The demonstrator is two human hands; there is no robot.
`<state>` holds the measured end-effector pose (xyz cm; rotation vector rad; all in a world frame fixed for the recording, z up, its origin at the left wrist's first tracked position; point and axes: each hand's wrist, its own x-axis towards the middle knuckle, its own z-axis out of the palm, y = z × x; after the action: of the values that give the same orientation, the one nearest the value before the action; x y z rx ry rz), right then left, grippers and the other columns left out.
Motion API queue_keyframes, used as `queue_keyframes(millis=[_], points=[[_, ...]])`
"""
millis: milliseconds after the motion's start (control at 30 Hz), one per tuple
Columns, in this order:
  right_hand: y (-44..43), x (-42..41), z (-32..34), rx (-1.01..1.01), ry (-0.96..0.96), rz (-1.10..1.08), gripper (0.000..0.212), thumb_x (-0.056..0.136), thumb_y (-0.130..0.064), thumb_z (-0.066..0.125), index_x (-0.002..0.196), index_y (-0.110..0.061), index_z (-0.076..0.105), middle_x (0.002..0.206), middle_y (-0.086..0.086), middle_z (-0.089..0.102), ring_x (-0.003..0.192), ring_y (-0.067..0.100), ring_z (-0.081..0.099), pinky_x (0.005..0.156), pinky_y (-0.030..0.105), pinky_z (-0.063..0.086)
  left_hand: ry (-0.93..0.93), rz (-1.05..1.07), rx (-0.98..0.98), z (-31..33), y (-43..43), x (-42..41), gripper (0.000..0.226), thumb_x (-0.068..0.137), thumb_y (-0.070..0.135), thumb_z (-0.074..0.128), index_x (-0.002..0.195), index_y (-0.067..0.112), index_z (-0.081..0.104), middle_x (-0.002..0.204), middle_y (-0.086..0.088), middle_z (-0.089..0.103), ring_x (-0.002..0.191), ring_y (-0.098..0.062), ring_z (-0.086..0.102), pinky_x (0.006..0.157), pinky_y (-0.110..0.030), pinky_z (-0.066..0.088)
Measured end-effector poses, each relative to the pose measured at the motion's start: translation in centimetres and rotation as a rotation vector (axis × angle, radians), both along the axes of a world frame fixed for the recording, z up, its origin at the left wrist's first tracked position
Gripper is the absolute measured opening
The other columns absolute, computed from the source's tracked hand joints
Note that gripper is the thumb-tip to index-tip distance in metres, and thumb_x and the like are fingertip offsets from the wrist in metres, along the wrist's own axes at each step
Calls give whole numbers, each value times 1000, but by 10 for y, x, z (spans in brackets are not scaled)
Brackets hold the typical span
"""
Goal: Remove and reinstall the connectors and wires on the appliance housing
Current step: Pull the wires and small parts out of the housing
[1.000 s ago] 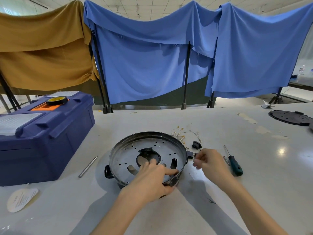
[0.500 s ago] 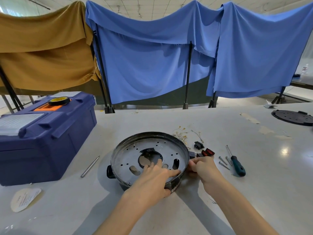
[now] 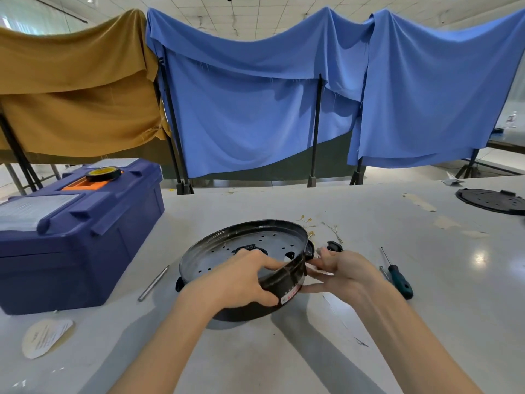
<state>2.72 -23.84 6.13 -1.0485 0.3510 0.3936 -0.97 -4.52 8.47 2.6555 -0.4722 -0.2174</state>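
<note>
Housing (image 3: 227, 260) is sitting tilted on the table (image 3: 284, 359), mid-front, w/ L hand (image 3: 241, 280) gripping its near rim, fingers curling inside & thumb outside, while R hand (image 3: 343, 274) is pressing straight fingers against its right wall.

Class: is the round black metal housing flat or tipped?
Tipped: the round black metal housing has its near rim raised off the white table, in the left hand.

Bright, even light from overhead; a glare spot (image 3: 480, 257) shines on the table (image 3: 284, 359) right of the housing (image 3: 270, 240); soft shadows lie on the housing's near side; straight lines far from the housing bow; focus is sharp.
</note>
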Motion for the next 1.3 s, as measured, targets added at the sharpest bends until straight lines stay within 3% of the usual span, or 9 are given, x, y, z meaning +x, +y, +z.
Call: queue_keyframes(millis=[100,200,367,633,767,900,1000,1200,1300], points=[[-1,2,10,99,60,-6,31,96,14,30,81,-2,52,111,25,57,114,44,48,73,77,35,-2,-31,-34,11,8,2,54,67,32,83,115,47,63,101,14,68,95,-9,60,84,-37,53],[0,3,15,145,104,-16,35,97,13,27,79,-1,54,104,24,59,119,44,44,70,77,31,-60,-31,-8,12,9,4,66,55,35,90,115,41,64,112,16,62,103,-5,50,83,-26,43],[1,0,15,176,148,-24,37,99,10,27,75,-1,54,102,24,60,114,44,45,66,76,30,-122,11,9,6,3,0,66,54,25,88,110,45,61,113,7,54,105,-19,51,86,-44,51],[1,-1,18,219,193,-53,39,99,9,26,75,-2,54,97,24,58,125,47,40,71,79,29,-99,25,16,18,0,-3,56,57,20,89,108,35,70,105,5,57,98,-18,55,83,-42,53],[1,-1,17,229,195,-69,39,100,7,23,77,-3,53,118,20,59,125,44,41,78,80,26,-106,52,57,21,-6,-7,62,52,31,92,110,26,71,99,-2,62,92,-19,56,80,-39,52],[1,0,14,219,205,-85,38,100,7,23,79,-3,54,117,18,61,125,44,40,76,81,25,-178,138,62,17,-15,-14,45,48,34,93,86,24,71,73,1,59,72,-19,55,60,-34,49],[2,1,9,208,210,-114,35,98,9,24,88,-4,55,124,12,63,122,43,43,79,83,24,-216,190,88,9,-21,-19,40,47,35,92,69,29,59,81,0,61,76,-20,56,55,-30,42],[4,1,3,171,200,-133,32,98,8,26,99,-6,55,129,11,62,119,41,46,79,83,23,-333,145,328,-13,-26,-20,83,57,40,88,125,22,44,120,5,41,114,-18,37,99,-35,32],[4,-1,3,170,194,-114,32,98,9,27,89,-4,56,130,12,61,113,41,46,81,83,23,-390,125,382,-16,-25,-18,86,59,36,87,129,21,40,124,4,39,118,-18,33,102,-36,31]])
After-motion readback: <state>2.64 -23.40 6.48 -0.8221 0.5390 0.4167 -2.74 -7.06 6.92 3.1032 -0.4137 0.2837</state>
